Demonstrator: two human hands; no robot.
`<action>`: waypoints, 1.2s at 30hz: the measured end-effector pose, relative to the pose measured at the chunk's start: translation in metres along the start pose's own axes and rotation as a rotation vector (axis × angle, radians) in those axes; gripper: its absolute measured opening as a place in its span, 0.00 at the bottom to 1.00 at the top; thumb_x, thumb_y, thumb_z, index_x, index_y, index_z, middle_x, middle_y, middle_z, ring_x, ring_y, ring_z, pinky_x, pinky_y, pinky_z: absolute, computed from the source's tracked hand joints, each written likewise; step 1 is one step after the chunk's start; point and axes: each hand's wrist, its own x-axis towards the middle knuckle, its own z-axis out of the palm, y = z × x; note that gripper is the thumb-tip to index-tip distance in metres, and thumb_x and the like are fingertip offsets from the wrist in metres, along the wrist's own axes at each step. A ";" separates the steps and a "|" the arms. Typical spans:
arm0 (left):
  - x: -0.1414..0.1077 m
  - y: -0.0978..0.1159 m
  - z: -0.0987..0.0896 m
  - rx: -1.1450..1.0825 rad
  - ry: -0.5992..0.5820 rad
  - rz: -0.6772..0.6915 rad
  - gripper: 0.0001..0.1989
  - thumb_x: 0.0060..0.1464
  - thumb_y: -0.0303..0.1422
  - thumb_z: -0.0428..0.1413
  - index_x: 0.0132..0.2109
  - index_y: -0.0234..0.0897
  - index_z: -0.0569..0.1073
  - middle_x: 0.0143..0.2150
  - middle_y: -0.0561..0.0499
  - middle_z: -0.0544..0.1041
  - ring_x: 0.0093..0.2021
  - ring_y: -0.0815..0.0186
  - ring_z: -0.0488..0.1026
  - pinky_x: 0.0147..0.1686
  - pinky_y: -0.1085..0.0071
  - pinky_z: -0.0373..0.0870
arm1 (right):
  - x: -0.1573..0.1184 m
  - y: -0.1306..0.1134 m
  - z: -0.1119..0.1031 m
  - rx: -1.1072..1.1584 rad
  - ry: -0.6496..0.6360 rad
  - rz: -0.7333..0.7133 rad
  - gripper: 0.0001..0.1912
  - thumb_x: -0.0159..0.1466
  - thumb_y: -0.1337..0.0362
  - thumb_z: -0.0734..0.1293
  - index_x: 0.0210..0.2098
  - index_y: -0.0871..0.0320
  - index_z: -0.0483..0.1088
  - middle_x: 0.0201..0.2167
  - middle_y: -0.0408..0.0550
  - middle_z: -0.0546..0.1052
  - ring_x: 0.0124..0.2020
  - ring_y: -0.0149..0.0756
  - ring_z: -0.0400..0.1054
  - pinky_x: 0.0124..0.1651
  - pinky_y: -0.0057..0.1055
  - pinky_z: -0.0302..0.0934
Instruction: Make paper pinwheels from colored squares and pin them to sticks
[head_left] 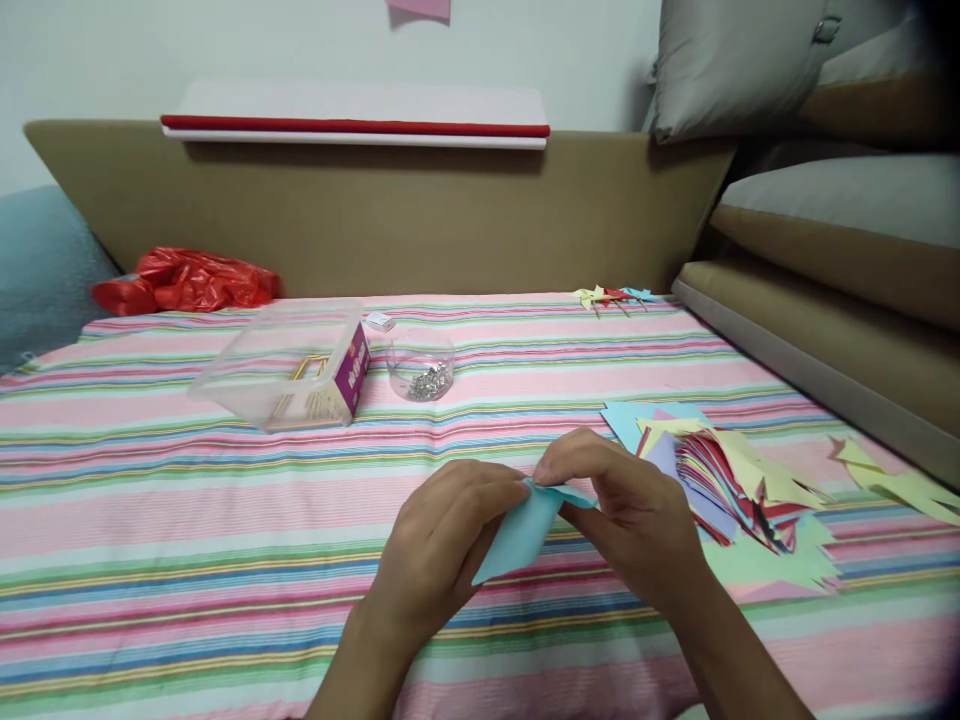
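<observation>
A piece of light blue paper [521, 535], partly folded, is held up between both hands above the striped cloth. My left hand [439, 535] grips it from the left, fingertips near its top edge. On the other side my right hand [630, 510] pinches the upper right part, where a flap sticks out. The two hands' fingertips almost meet at the top. Just beyond my right hand lies a pile of coloured paper pieces [739, 470] in yellow, red, purple, green and blue.
A clear plastic box [247, 375] with thin sticks stands at left, beside a round clear container [420, 365] of small metal pieces. Small paper pinwheels [611, 296] lie at the back right. A red plastic bag [187, 282] is at back left, stacked cushions [847, 260] at right.
</observation>
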 end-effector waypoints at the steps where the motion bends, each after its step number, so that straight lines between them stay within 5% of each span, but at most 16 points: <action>1: 0.000 0.000 0.000 -0.005 0.006 0.000 0.16 0.60 0.20 0.56 0.53 0.36 0.70 0.45 0.43 0.80 0.46 0.60 0.79 0.45 0.66 0.76 | 0.000 0.000 0.001 0.002 0.004 -0.003 0.18 0.65 0.77 0.67 0.46 0.47 0.74 0.39 0.41 0.77 0.43 0.35 0.71 0.46 0.35 0.66; 16: 0.002 0.002 0.004 0.011 0.067 -0.018 0.15 0.60 0.20 0.54 0.52 0.39 0.71 0.44 0.45 0.80 0.45 0.62 0.79 0.43 0.67 0.77 | 0.000 0.001 0.010 0.036 0.069 -0.005 0.19 0.64 0.78 0.66 0.45 0.48 0.75 0.38 0.43 0.76 0.42 0.36 0.71 0.44 0.36 0.66; 22: 0.000 0.001 0.004 0.021 0.155 -0.175 0.15 0.61 0.20 0.53 0.51 0.42 0.72 0.47 0.50 0.82 0.48 0.65 0.78 0.48 0.69 0.75 | -0.001 -0.003 0.015 -0.034 0.148 -0.089 0.22 0.63 0.81 0.65 0.47 0.47 0.75 0.39 0.44 0.77 0.43 0.38 0.70 0.45 0.39 0.66; 36: 0.002 0.002 0.004 0.043 0.162 -0.125 0.14 0.62 0.21 0.53 0.50 0.41 0.74 0.46 0.49 0.82 0.48 0.63 0.79 0.46 0.66 0.75 | 0.000 -0.005 0.016 -0.178 0.165 -0.069 0.14 0.65 0.75 0.66 0.43 0.50 0.73 0.37 0.45 0.76 0.41 0.39 0.70 0.44 0.38 0.65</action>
